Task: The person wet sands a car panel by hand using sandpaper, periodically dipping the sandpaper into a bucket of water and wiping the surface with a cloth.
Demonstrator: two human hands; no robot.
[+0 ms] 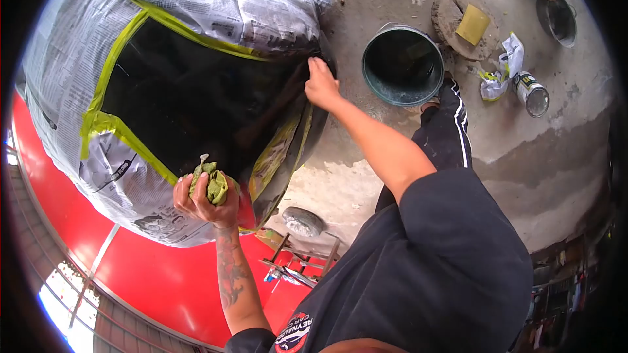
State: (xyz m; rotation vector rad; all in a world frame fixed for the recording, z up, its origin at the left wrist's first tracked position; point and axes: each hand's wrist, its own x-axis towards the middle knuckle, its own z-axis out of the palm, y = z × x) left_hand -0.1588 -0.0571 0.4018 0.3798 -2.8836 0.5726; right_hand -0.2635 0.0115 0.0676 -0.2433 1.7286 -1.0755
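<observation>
A glossy black panel is framed by yellow-green tape, with printed paper around it. In my left hand is a crumpled green cloth, its fingers wrapped round it near the panel's lower edge. My right hand touches the panel's right corner; its fingers are pressed together, and whatever lies under them is hidden.
A dark bucket stands right of the panel. Beyond it are a round block with a yellow pad, a can, crumpled paper and a black container. A red surface curves below the paper.
</observation>
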